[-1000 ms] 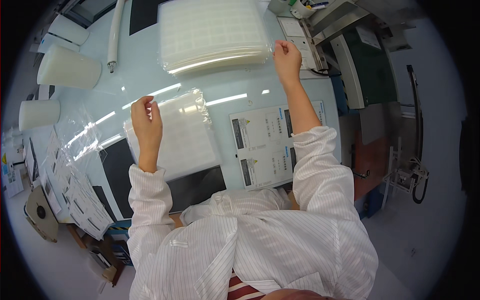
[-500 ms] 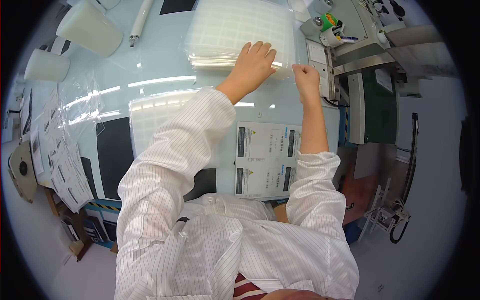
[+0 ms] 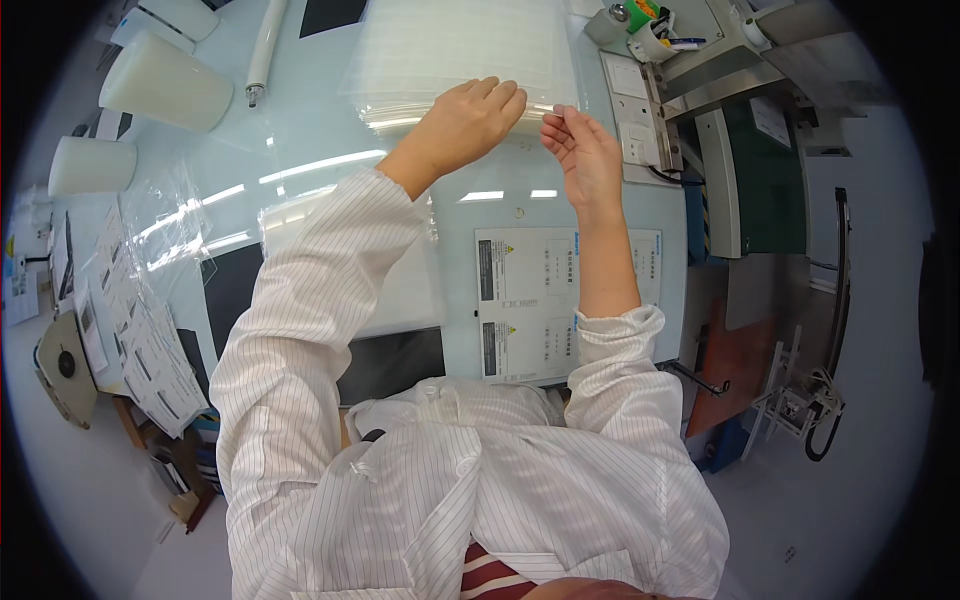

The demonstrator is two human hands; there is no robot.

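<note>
A stack of clear plastic sheets (image 3: 455, 50) lies at the far middle of the table, its glossy near edge toward me. Over that edge is my left hand (image 3: 462, 122), back up and fingers bent together; its thumb and fingertips are hidden, so what it grips cannot be made out. Just to its right, my right hand (image 3: 588, 160) is turned with the palm partly showing. Its thumb and forefinger pinch at the near right corner of a clear sheet, while the other fingers curl loosely.
Nearer me lie a printed white panel (image 3: 525, 300), a second pile of clear sheets (image 3: 385, 285) and black sheets (image 3: 395, 365). White film rolls (image 3: 170, 85) and a roller (image 3: 265, 50) stand or lie far left. A metal-armed machine (image 3: 725, 75) borders the right side.
My left hand has slid left, its spread fingers drawing together. The right hand has moved left and slightly away from me, turning its palm into view. The view has shifted a little.
</note>
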